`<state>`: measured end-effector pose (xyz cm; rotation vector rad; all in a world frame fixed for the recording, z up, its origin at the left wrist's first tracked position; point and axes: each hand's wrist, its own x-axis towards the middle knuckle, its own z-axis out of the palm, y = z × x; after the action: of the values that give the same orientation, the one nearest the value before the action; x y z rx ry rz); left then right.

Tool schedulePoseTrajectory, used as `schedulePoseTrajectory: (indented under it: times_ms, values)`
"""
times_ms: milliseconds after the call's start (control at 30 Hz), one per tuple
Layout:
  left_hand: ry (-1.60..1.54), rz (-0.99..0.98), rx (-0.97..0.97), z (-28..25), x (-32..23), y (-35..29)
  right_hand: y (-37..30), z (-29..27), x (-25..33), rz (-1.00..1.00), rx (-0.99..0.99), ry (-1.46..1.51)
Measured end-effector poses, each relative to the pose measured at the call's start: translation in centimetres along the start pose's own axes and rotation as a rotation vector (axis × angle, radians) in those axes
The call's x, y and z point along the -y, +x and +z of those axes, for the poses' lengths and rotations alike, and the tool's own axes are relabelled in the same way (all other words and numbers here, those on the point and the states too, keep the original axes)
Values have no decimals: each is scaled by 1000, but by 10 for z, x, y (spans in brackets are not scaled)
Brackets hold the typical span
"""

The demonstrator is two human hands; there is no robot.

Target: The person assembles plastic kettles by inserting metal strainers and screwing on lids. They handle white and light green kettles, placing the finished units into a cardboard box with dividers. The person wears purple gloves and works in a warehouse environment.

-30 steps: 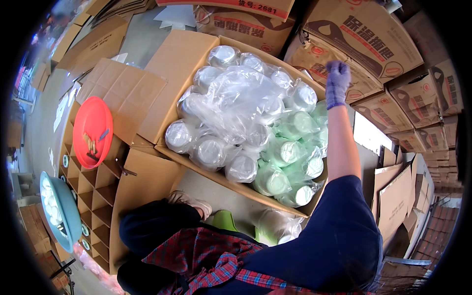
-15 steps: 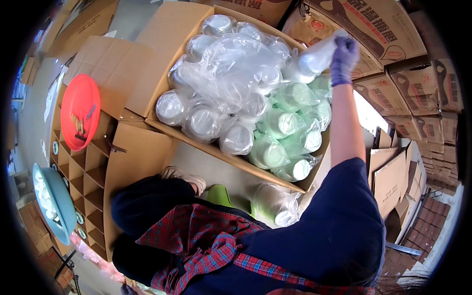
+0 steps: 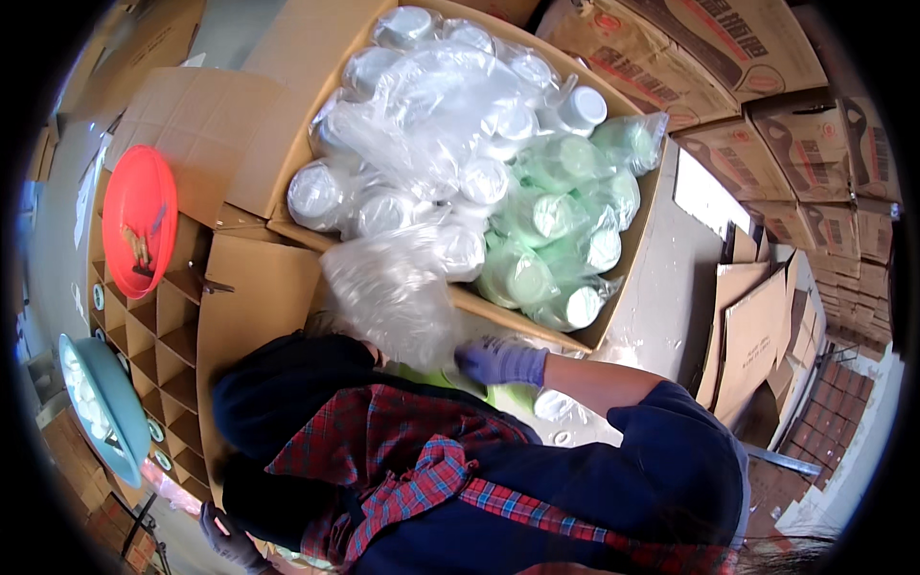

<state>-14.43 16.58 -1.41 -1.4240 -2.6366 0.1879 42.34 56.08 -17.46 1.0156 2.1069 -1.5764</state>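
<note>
My right hand (image 3: 500, 364), in a purple glove, is closed on a crumpled clear plastic bag (image 3: 393, 292). The bag is blurred by motion and hangs across the near edge of a large open cardboard box (image 3: 460, 299). White cylindrical containers (image 3: 316, 192) in clear bags fill the box's left side, and pale green ones (image 3: 551, 216) its right. One white container (image 3: 583, 107) by the far right wall stands out of its bag. Low at the left, beside my dark clothing, my gloved left hand (image 3: 230, 541) shows thumb and fingers apart, with nothing visible in it.
Left of the box, a red basin (image 3: 120, 220) with small tools rests on a divided cardboard carton (image 3: 182, 345). A blue basin (image 3: 134, 422) of white pieces stands nearer. Stacked printed cartons (image 3: 728, 163) and folded cardboard (image 3: 752, 335) line the right. A bagged container (image 3: 556, 404) is on the floor.
My right hand has come from the box's far right corner to its near side, bringing a clear bag. A white container there now stands uncovered. My left hand has come further into view.
</note>
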Motion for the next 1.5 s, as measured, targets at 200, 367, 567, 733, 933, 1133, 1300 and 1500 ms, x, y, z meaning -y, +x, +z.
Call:
schedulePoseTrajectory:
  times_ms: [200,367,567,733,933,1133,1300,1500]
  values:
    - [-156,225,32,-17,-79,60,22,114,-155,385,269,-253]
    - [-274,613,-232,7,-59,68,-28,40,-113,196,596,-256]
    - [-193,174,-71,-57,-100,42,-59,-232,-112,287,-603,14]
    - [-51,41,-13,-56,-73,18,9,-367,-203,767,-1005,-511]
    - [-7,-68,-3,-56,-37,-40,32,-402,-228,876,-747,-178]
    - [18,-161,9,-41,-6,-88,25,-371,-207,780,-949,-291]
    - [-138,-122,-238,-71,-75,-16,-92,-374,-65,551,-1368,-378]
    - [-758,-18,-84,-86,-257,52,-132,-199,107,-477,-1481,105]
